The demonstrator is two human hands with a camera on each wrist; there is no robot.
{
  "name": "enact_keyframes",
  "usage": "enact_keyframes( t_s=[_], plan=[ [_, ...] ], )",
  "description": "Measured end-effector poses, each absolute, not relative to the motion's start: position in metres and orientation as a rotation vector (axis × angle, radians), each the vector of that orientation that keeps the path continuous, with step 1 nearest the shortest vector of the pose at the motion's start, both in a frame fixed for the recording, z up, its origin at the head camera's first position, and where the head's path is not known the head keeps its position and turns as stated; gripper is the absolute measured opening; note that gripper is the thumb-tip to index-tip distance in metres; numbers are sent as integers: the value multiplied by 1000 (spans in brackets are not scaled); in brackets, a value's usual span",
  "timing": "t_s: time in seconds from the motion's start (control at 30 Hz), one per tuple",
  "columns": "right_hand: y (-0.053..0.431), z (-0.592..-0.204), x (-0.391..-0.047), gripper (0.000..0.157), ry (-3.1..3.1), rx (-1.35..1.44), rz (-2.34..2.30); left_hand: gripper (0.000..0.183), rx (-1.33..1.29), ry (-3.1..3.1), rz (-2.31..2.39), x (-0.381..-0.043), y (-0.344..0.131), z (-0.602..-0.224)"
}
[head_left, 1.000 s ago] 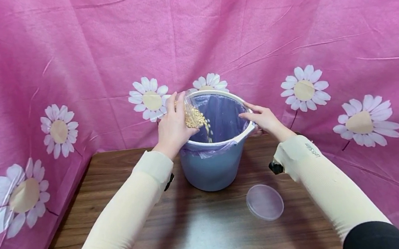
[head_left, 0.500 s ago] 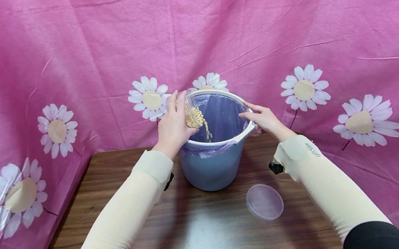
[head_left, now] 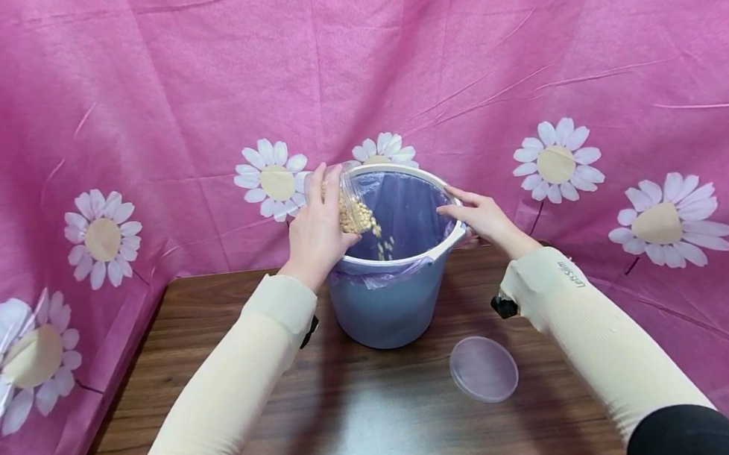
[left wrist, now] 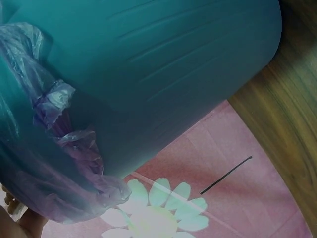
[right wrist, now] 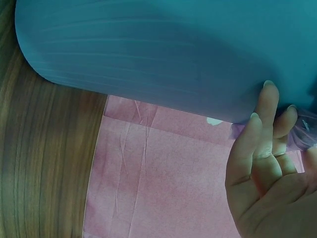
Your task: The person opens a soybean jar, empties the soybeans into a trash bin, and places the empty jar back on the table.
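Observation:
My left hand point(head_left: 318, 234) grips a clear plastic tub point(head_left: 348, 188), tipped sideways over the left rim of a blue-grey bin point(head_left: 384, 311). Pale yellow kernels or beans point(head_left: 355, 217) spill from its mouth into the bin; their exact kind is too small to tell. A purple plastic bag point(head_left: 405, 200) lines the bin and is folded over its white rim point(head_left: 440, 250). On the right side my right hand point(head_left: 481, 218) holds that rim, with thumb and forefinger at the top and other fingers against the outer wall, as the right wrist view shows.
A round clear lid point(head_left: 484, 369) lies flat on the wooden table point(head_left: 375, 436), in front of the bin and to its right. Pink cloth point(head_left: 187, 90) printed with white daisies hangs behind and at both sides of the table.
Kernels keep falling from the tilted tub, and the falling stream is now more scattered. Both hands, the bin and the lid stay in nearly the same places.

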State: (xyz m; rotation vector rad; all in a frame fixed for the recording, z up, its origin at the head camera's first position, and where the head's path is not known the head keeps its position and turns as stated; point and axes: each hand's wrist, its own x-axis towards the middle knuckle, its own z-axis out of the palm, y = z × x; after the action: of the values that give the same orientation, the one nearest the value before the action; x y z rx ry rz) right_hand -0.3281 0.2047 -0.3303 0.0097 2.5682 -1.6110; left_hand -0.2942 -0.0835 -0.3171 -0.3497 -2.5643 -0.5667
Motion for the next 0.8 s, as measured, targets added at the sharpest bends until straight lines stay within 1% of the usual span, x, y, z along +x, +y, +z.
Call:
enact_keyframes(
  t_s=[0.8],
  plan=[
    [202,-329,-324,71,2603,8,-1609,110,-350,-2595,-545,-293,-83,-314]
  ],
)
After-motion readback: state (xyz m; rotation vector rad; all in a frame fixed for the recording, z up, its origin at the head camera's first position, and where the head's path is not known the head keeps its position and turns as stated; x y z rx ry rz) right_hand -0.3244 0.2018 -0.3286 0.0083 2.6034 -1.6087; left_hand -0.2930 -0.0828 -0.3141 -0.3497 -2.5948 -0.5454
